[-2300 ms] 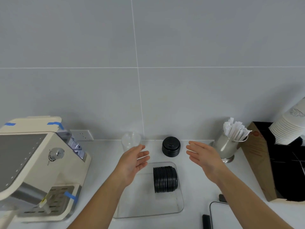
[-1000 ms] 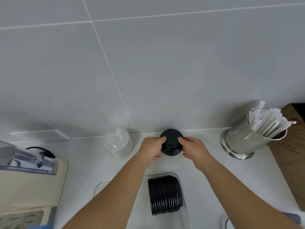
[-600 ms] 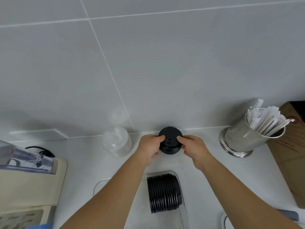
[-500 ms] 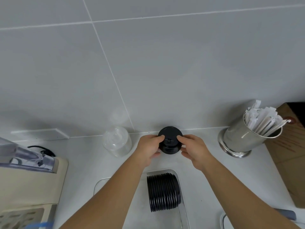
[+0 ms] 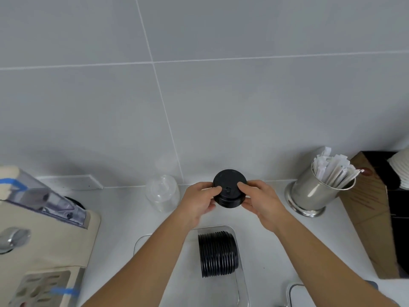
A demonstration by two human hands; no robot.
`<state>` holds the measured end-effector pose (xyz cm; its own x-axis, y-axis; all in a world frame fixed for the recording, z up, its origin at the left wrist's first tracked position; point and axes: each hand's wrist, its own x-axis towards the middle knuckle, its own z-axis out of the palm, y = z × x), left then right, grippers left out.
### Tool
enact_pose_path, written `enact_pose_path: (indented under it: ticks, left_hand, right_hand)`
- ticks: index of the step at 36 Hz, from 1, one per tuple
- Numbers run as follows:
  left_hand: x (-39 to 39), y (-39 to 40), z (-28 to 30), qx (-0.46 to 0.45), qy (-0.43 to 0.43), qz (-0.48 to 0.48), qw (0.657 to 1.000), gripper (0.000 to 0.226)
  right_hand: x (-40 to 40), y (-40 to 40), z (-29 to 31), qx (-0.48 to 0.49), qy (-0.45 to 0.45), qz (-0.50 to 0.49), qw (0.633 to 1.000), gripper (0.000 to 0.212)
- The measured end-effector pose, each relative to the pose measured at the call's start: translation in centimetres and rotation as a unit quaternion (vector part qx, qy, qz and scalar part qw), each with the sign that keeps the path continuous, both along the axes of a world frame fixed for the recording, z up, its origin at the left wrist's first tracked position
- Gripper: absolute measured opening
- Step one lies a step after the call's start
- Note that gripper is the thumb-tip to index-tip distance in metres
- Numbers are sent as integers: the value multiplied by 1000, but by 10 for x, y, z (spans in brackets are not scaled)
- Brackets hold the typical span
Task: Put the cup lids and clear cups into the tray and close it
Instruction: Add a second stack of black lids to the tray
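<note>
A short stack of black cup lids (image 5: 230, 185) is gripped from both sides, my left hand (image 5: 199, 199) on its left and my right hand (image 5: 257, 199) on its right, thumbs on top. It appears raised slightly off the white counter near the wall. Below my hands a clear tray (image 5: 240, 282) holds a second stack of black lids (image 5: 218, 254) lying on its side. A stack of clear cups (image 5: 162, 193) stands upside down just left of my left hand.
A cream coffee machine (image 5: 42, 240) with blue tape fills the left. A steel canister of wrapped straws (image 5: 314, 191) stands right, beside a brown box (image 5: 367, 216) with white paper cups (image 5: 401, 171). Another clear lid edge (image 5: 292, 291) shows at the bottom right.
Both hands reached from above the tray to the lid stack by the wall and closed on it. In the last half second the stack has come up slightly toward me.
</note>
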<state>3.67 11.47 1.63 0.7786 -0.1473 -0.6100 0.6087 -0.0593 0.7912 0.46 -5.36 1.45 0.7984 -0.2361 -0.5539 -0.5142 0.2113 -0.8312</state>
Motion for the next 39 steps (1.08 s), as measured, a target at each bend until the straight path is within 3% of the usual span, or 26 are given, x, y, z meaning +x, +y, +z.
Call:
enact_pose_path:
  ticks: [15,21,31,39]
  left_hand:
    - [-41,24,44,-30,-40,-18,999,36]
    - [-63,39,57,-42,-57,-36,997,49]
    - [-103,65,75,-42,-73,-59,995,33]
    - [-132,89,81,-54,-112,-89,988,32]
  right_hand:
    - [-35,9,46,-34,-58,37,997,25]
    - [-54,17,65,-67,-82,68,992,23]
    - [-93,31,92,-131,-127,137,974,22]
    - [-125,43,108,-206,-160,225,939,26]
